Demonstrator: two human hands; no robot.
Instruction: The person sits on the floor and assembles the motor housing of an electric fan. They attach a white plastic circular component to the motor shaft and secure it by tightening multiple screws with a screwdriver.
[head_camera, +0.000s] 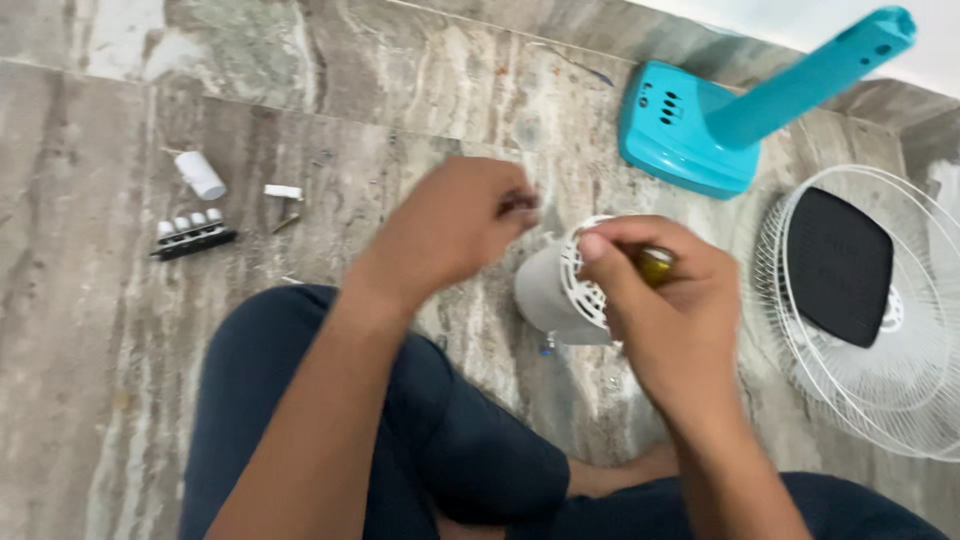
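Fan motor cover (548, 292), white and round with slots in its end, sat on the stone floor (90, 330) between our two hands, a bit nearer to the right one. Its long way ran from left to right, with the slotted end facing right. Our right hand (668, 300) touched that end and was closed around a yellow tool handle (655, 264). Our left hand (455, 222) hung just left of the cover with its fingers curled; we could not tell if it held anything. Far right stood a blue fan stand (690, 125). A white wire guard (880, 330) lay at the right.
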